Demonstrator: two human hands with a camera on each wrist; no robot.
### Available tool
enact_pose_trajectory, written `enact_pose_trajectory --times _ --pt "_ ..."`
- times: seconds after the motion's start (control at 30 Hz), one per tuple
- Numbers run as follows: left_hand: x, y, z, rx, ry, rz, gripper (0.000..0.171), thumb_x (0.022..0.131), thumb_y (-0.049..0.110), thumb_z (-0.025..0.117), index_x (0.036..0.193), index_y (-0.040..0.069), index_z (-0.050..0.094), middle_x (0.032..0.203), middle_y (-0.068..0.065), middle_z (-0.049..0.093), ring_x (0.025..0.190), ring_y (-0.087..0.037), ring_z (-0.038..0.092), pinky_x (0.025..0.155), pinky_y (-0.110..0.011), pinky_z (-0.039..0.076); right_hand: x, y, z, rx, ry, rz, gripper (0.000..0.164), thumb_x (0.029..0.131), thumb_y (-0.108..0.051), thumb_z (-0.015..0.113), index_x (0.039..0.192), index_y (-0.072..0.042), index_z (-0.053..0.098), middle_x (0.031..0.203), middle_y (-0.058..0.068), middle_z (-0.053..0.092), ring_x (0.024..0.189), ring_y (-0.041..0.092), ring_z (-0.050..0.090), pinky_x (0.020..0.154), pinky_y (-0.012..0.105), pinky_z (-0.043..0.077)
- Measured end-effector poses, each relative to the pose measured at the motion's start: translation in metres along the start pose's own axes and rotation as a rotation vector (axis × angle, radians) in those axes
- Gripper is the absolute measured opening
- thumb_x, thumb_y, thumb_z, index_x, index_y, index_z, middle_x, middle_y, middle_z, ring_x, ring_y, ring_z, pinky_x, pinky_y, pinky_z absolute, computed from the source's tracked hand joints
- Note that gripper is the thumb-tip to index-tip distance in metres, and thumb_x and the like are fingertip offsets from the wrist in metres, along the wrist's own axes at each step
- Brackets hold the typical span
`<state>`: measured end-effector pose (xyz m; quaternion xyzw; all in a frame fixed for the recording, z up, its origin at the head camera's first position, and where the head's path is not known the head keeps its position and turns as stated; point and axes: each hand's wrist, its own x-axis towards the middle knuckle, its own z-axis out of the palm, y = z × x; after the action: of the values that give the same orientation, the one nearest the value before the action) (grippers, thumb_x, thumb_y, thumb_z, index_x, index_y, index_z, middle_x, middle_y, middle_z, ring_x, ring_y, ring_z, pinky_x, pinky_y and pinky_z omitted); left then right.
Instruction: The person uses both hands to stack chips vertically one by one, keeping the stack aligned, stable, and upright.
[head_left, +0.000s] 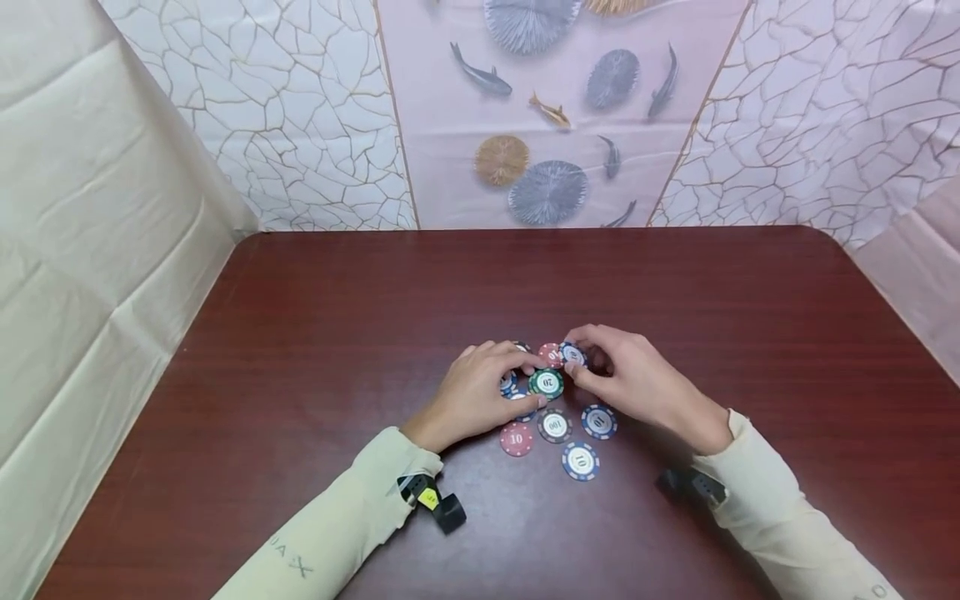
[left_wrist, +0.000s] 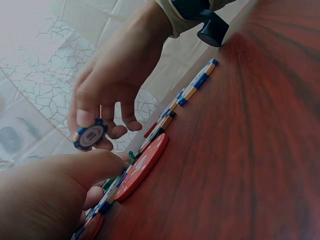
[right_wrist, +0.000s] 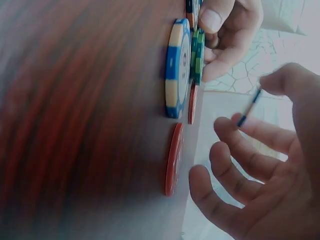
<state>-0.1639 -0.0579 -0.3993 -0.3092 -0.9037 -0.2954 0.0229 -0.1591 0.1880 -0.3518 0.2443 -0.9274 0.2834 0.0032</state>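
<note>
My right hand [head_left: 637, 371] pinches a blue-and-white poker chip [head_left: 573, 354] between thumb and index finger. In the left wrist view, that blue chip [left_wrist: 91, 136] is held above the table, its printed face tilted toward the camera. The left hand [head_left: 483, 387] lies low over the cluster, thumb and index finger curled about the edges of a green poker chip [head_left: 547, 383] marked 20. Partly covered by the left hand are blue chips [head_left: 508, 383] and a dark one behind its index finger. A red chip [head_left: 551, 355] shows between both hands.
Nearer the body lie a red chip [head_left: 516, 439], a dark chip [head_left: 555, 425] marked 100, and two blue chips marked 10, one [head_left: 599, 422] beneath the right wrist. The brown wooden table [head_left: 337, 317] meets a patterned cloth [head_left: 315, 125] at its far edge.
</note>
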Motion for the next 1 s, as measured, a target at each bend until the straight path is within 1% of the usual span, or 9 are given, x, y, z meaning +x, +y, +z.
enact_pose_trajectory --times 0.1,0.2,0.33,0.43,0.5,0.6,0.7,0.83,1.0 --pt "0.000 0.000 0.001 0.002 0.000 -0.004 0.045 0.089 0.045 0.083 0.130 0.029 0.074 0.110 0.012 0.067 0.103 -0.012 0.060 0.094 -0.038 0.045 -0.002 -0.001 0.002 -0.013 -0.029 -0.059 0.030 0.096 -0.016 0.075 0.125 -0.012 0.072 0.097 -0.001 0.064 0.083 0.015 0.057 0.071 0.031 0.052" --pt "0.001 0.000 0.001 0.007 0.006 -0.006 0.047 0.089 0.045 0.084 0.131 0.027 0.074 0.110 0.011 0.068 0.105 -0.013 0.060 0.096 -0.039 0.045 -0.002 -0.003 0.004 -0.017 -0.048 -0.080 0.035 0.095 -0.017 0.077 0.129 -0.012 0.071 0.097 -0.002 0.063 0.082 0.014 0.057 0.070 0.029 0.052" --pt "0.002 0.000 0.001 -0.001 0.009 -0.016 0.050 0.088 0.044 0.085 0.133 0.025 0.073 0.109 0.011 0.068 0.108 -0.014 0.061 0.098 -0.040 0.045 -0.002 -0.006 0.007 0.001 -0.068 -0.070 0.040 0.094 -0.016 0.078 0.132 -0.008 0.069 0.104 0.001 0.066 0.083 0.015 0.058 0.071 0.029 0.053" --pt "0.002 0.000 0.002 -0.008 0.008 -0.027 0.051 0.088 0.044 0.085 0.133 0.025 0.072 0.109 0.011 0.069 0.110 -0.015 0.061 0.100 -0.041 0.045 -0.002 -0.008 0.011 -0.011 -0.080 -0.061 0.041 0.093 -0.016 0.078 0.131 -0.004 0.069 0.110 0.004 0.068 0.089 0.018 0.059 0.076 0.033 0.055" --pt "0.001 0.000 0.003 -0.009 0.011 -0.029 0.051 0.088 0.044 0.085 0.133 0.025 0.072 0.109 0.011 0.069 0.112 -0.015 0.062 0.101 -0.041 0.045 -0.002 -0.008 0.013 -0.036 -0.087 -0.061 0.043 0.092 -0.017 0.080 0.131 -0.002 0.069 0.110 0.006 0.069 0.092 0.020 0.059 0.080 0.037 0.055" --pt "0.001 0.000 0.003 -0.009 0.017 -0.030 0.049 0.088 0.044 0.086 0.131 0.025 0.072 0.110 0.011 0.069 0.111 -0.015 0.062 0.100 -0.040 0.045 -0.002 -0.009 0.015 -0.069 -0.092 -0.077 0.042 0.091 -0.018 0.081 0.128 -0.003 0.071 0.108 0.005 0.069 0.094 0.021 0.059 0.082 0.040 0.055" --pt "0.001 -0.001 0.002 -0.010 0.019 -0.030 0.049 0.088 0.043 0.086 0.131 0.025 0.072 0.110 0.010 0.069 0.111 -0.015 0.062 0.099 -0.041 0.045 -0.002 -0.010 0.016 -0.073 -0.096 -0.083 0.041 0.091 -0.018 0.082 0.127 -0.005 0.071 0.112 0.005 0.068 0.096 0.021 0.059 0.084 0.040 0.055" --pt "0.000 -0.002 0.003 -0.002 0.021 -0.024 0.050 0.087 0.044 0.086 0.132 0.025 0.072 0.110 0.011 0.070 0.110 -0.015 0.062 0.099 -0.041 0.046 -0.003 -0.012 0.017 -0.067 -0.108 -0.068 0.040 0.091 -0.017 0.082 0.128 -0.008 0.071 0.115 0.004 0.068 0.097 0.019 0.059 0.084 0.040 0.054" --pt "0.000 -0.002 0.003 0.003 0.021 -0.014 0.051 0.088 0.046 0.085 0.132 0.024 0.072 0.111 0.011 0.070 0.111 -0.015 0.063 0.099 -0.042 0.047 -0.005 -0.012 0.019 -0.068 -0.110 -0.045 0.042 0.091 -0.016 0.084 0.130 -0.009 0.072 0.113 0.004 0.067 0.095 0.019 0.059 0.081 0.039 0.054"
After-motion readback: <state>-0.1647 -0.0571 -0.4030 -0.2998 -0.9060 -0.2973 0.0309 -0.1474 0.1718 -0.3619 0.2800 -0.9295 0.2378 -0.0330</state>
